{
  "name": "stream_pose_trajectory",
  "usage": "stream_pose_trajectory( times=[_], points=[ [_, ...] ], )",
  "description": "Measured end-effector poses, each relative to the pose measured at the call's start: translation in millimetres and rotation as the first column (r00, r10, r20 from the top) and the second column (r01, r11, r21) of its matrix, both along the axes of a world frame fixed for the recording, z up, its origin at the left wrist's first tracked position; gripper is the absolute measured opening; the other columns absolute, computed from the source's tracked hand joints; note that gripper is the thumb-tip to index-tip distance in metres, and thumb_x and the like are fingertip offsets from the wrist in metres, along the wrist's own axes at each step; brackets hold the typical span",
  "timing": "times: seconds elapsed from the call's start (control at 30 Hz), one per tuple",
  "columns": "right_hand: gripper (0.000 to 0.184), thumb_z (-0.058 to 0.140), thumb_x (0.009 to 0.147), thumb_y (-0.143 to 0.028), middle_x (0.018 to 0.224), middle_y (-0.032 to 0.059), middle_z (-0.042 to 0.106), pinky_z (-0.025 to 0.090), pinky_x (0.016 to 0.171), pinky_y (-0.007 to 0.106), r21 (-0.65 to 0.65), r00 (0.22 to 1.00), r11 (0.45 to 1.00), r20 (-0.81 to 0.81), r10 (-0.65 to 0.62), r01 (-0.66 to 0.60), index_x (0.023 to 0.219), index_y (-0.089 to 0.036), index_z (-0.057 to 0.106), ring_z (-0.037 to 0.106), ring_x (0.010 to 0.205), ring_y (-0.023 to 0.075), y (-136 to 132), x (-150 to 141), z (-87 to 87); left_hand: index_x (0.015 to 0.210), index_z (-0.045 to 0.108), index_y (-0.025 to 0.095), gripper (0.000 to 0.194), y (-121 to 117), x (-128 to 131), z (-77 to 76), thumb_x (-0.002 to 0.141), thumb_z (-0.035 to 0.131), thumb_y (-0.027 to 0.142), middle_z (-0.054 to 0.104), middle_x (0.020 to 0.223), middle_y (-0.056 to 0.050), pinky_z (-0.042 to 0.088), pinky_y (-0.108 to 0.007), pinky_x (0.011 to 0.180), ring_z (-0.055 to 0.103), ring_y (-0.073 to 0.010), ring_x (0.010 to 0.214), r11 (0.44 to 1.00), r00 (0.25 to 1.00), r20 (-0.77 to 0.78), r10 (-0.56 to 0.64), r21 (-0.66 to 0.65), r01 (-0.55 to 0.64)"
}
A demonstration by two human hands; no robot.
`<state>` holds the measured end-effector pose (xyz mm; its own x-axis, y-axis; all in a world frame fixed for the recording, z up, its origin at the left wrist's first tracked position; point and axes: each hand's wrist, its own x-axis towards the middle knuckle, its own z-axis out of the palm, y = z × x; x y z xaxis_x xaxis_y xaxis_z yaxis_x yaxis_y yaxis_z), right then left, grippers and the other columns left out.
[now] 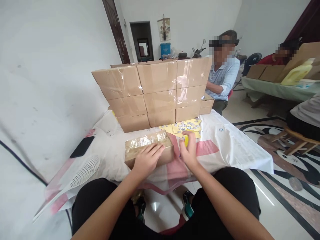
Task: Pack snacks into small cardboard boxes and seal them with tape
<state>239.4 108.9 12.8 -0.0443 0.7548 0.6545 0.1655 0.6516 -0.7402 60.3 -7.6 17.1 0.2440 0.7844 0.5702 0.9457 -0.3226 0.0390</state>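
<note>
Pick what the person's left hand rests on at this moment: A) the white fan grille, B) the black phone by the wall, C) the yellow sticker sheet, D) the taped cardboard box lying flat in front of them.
D: the left hand lies palm-down on the taped cardboard box, while the right hand holds a small yellow item beside it.

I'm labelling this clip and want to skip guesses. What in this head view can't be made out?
- Yellow object in the right hand: mostly covered by the fingers, so its kind is unclear.
- Front of the taped box: hidden under the left hand.
- Small stickers on the yellow sheet: too small to read.
- Rear rows of the stacked boxes: hidden by the front ones.
- Black flat object at the table's left: too indistinct to name.
</note>
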Motion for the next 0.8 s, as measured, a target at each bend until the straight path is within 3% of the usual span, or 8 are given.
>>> stream_pose_trajectory(
  times=[0.07, 0.13, 0.23, 0.3, 0.37, 0.47, 0.63, 0.8],
  points=[
    [0.023, 0.052, 0.089, -0.031, 0.116, 0.0104, 0.055, 0.039, 0.107, 0.048, 0.042, 0.989, 0.989, -0.026, -0.144, 0.145, 0.111, -0.023, 0.051, 0.052, 0.117, 0.0277, 13.7, 25.0, 5.9, 0.131, 0.067, 0.027, 0.038, 5.1, -14.9, -3.4, 0.099, 0.048, 0.018, 0.073, 0.127, -0.002, 0.051, -0.043, 0.101, 0.066, -0.0269, 0.120, 0.999, 0.999, 0.019, -0.031, 0.010, 0.031],
    [0.030, 0.056, 0.085, -0.037, 0.119, 0.0094, 0.053, 0.040, 0.107, 0.046, -0.165, 0.955, 0.955, -0.127, -0.267, 0.245, 0.111, -0.023, 0.049, 0.053, 0.118, 0.0265, 32.5, 43.6, 5.1, 0.128, 0.069, 0.027, 0.037, 9.4, -24.3, -2.8, 0.100, 0.047, 0.019, 0.075, 0.122, -0.002, 0.052, -0.041, 0.095, 0.069, -0.0258, 0.114, 1.000, 0.998, 0.060, -0.012, 0.009, 0.012],
    [0.030, 0.056, 0.079, -0.043, 0.109, 0.0072, 0.057, 0.052, 0.088, 0.042, -0.570, 0.920, 0.807, -0.215, -0.327, 0.154, 0.101, -0.024, 0.047, 0.061, 0.101, 0.0246, 57.9, 54.6, -10.0, 0.129, 0.068, 0.027, 0.037, 13.4, -26.8, -2.5, 0.100, 0.047, 0.021, 0.075, 0.123, -0.004, 0.051, -0.041, 0.094, 0.069, -0.0265, 0.112, 1.000, 0.996, 0.089, 0.012, -0.001, -0.012],
    [0.023, 0.051, 0.078, -0.043, 0.091, 0.0062, 0.060, 0.054, 0.072, 0.039, -0.668, 0.940, 0.742, -0.211, -0.269, 0.062, 0.090, -0.024, 0.048, 0.064, 0.082, 0.0238, 66.3, 53.2, -22.7, 0.133, 0.066, 0.027, 0.038, 13.7, -25.6, -4.1, 0.099, 0.049, 0.021, 0.073, 0.128, -0.003, 0.048, -0.042, 0.100, 0.066, -0.0272, 0.118, 1.000, 0.998, 0.069, -0.001, 0.001, 0.001],
    [0.020, 0.045, 0.080, -0.043, 0.077, 0.0057, 0.061, 0.053, 0.062, 0.036, -0.672, 0.965, 0.740, -0.198, -0.172, -0.005, 0.081, -0.023, 0.051, 0.064, 0.070, 0.0232, 67.0, 49.2, -31.5, 0.136, 0.064, 0.028, 0.040, 12.2, -24.9, -5.6, 0.099, 0.050, 0.020, 0.070, 0.134, -0.003, 0.045, -0.043, 0.103, 0.062, -0.0278, 0.126, 1.000, 1.000, 0.025, -0.014, 0.026, 0.013],
    [0.030, 0.043, 0.084, -0.049, 0.067, 0.0038, 0.060, 0.048, 0.057, 0.034, -0.621, 0.985, 0.782, -0.160, -0.058, -0.055, 0.072, -0.023, 0.053, 0.060, 0.063, 0.0219, 60.2, 43.7, -35.4, 0.136, 0.063, 0.027, 0.041, 9.1, -25.4, -5.0, 0.098, 0.051, 0.018, 0.065, 0.141, -0.003, 0.040, -0.043, 0.107, 0.057, -0.0283, 0.133, 0.996, 0.999, -0.036, -0.017, 0.087, 0.020],
    [0.036, 0.064, 0.076, -0.051, 0.055, -0.0034, 0.049, 0.036, 0.053, 0.029, -0.488, 0.999, 0.871, -0.028, 0.046, -0.054, 0.062, -0.024, 0.046, 0.046, 0.056, 0.0168, 50.8, 33.3, -39.4, 0.131, 0.065, 0.026, 0.039, 4.4, -20.8, -2.9, 0.096, 0.051, 0.015, 0.068, 0.137, -0.006, 0.036, -0.045, 0.112, 0.059, -0.0261, 0.131, 0.986, 0.996, -0.070, -0.050, 0.154, 0.061],
    [0.029, 0.067, 0.076, -0.047, 0.062, -0.0030, 0.056, 0.042, 0.058, 0.029, -0.409, 0.987, 0.900, -0.009, 0.162, -0.151, 0.073, -0.023, 0.051, 0.051, 0.060, 0.0175, 42.1, 15.8, -47.7, 0.123, 0.067, 0.025, 0.033, -4.7, 6.0, -17.1, 0.095, 0.053, 0.015, 0.076, 0.117, -0.007, 0.049, -0.039, 0.086, 0.070, -0.0248, 0.104, 0.975, 0.981, -0.066, -0.182, 0.115, 0.189]
  ],
)
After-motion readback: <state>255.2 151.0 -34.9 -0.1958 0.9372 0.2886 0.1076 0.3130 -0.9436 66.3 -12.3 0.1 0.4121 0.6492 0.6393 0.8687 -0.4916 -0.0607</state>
